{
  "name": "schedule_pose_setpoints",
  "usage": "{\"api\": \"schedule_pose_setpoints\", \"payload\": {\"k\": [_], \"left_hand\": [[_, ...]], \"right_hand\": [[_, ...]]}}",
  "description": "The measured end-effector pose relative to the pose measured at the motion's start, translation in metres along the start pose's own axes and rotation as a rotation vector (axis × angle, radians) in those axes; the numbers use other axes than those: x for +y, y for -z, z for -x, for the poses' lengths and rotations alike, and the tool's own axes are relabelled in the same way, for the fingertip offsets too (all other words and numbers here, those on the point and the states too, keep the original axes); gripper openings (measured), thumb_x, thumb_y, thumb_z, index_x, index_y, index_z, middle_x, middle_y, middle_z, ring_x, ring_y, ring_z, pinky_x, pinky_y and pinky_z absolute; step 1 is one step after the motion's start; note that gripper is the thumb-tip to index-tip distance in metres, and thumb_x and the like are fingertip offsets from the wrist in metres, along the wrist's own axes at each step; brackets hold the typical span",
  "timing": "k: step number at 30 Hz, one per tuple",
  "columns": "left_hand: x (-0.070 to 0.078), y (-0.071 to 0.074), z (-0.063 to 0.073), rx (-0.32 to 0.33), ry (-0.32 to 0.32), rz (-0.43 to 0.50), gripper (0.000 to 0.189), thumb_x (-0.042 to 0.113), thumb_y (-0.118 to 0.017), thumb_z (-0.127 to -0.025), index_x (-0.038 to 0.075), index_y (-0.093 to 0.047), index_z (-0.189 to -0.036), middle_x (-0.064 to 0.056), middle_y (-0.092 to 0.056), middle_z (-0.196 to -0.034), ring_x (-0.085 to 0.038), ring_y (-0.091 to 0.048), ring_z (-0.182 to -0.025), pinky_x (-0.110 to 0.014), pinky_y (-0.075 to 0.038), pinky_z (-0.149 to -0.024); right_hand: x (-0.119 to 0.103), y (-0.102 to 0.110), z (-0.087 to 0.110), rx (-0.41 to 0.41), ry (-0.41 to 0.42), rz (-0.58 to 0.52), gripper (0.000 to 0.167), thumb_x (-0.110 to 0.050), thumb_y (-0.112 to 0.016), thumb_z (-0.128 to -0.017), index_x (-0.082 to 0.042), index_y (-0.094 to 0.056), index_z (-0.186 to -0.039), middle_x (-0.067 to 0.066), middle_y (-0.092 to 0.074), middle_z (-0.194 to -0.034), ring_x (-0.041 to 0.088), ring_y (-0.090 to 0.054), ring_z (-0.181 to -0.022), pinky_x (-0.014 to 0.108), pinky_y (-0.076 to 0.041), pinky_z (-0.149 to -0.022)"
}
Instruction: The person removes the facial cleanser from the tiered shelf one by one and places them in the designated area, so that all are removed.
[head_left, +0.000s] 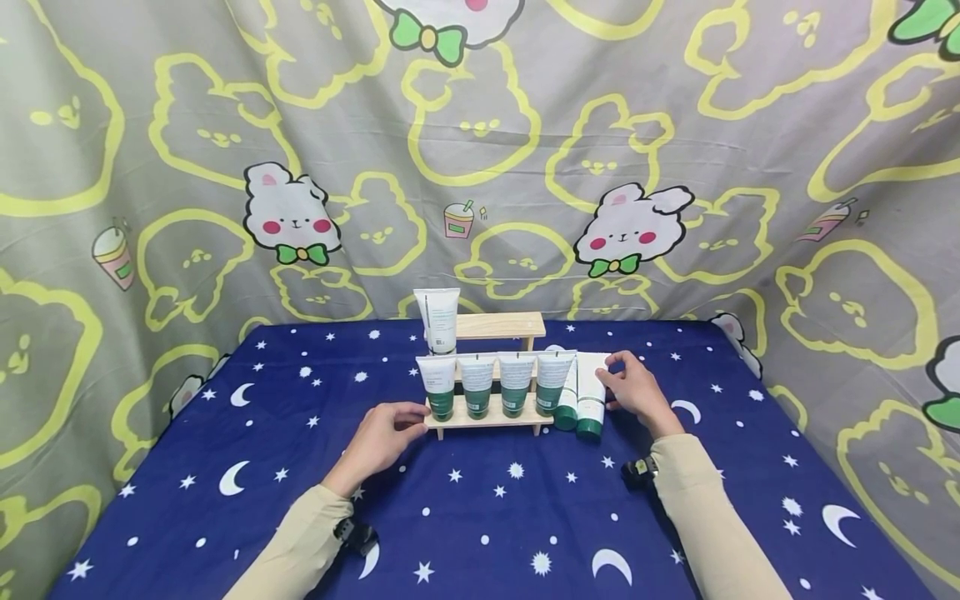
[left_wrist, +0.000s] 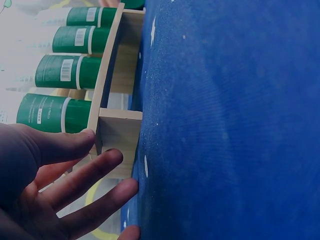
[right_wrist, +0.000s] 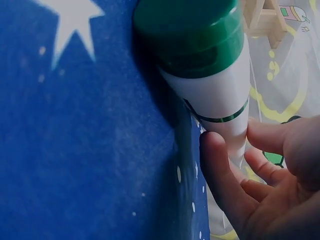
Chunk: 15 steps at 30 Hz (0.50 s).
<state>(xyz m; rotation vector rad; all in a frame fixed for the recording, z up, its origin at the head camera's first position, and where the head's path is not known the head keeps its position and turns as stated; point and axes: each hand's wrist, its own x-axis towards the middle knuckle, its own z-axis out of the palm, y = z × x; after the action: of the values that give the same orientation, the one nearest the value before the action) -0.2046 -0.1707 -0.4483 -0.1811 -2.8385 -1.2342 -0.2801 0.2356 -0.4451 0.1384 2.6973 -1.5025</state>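
Observation:
A small two-tier wooden shelf (head_left: 491, 423) stands on the cloth. On its lower tier several white-and-green squeeze tubes (head_left: 477, 387) stand cap down in a row. At the upper tier's left end is a white tube (head_left: 442, 321). My left hand (head_left: 380, 437) holds the lower tier's left end; in the left wrist view the thumb (left_wrist: 70, 145) lies against the board's edge, with other fingers spread below. At the shelf's right side, my right hand (head_left: 633, 386) pinches a white squeeze tube (right_wrist: 215, 95) with a green cap, cap downward. Another green-capped tube (head_left: 567, 404) is beside it.
A dark blue cloth (head_left: 472, 517) with white moons and stars covers the table. Behind and at both sides hangs a grey curtain (head_left: 360, 125) with cartoon prints. The upper tier's bare wood (head_left: 498, 323) extends right of the white tube. Each wrist wears a black strap.

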Motion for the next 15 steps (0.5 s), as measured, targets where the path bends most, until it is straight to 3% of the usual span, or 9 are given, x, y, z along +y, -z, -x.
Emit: {"api": "schedule_pose_setpoints", "payload": {"k": [15], "left_hand": [[-0.0001, -0.0006, -0.0003, 0.003, 0.001, 0.003, 0.019, 0.009, -0.078, -0.090, 0.012, -0.078, -0.108, -0.002, -0.079, -0.096, -0.021, -0.074, -0.098, -0.046, -0.055, -0.093]], "right_hand": [[0.0076, -0.0040, -0.0022, -0.040, -0.040, -0.080, 0.034, -0.016, -0.055, -0.105, 0.006, -0.044, -0.129, 0.017, -0.058, -0.098, 0.014, -0.065, -0.072, 0.032, -0.062, -0.063]]}}
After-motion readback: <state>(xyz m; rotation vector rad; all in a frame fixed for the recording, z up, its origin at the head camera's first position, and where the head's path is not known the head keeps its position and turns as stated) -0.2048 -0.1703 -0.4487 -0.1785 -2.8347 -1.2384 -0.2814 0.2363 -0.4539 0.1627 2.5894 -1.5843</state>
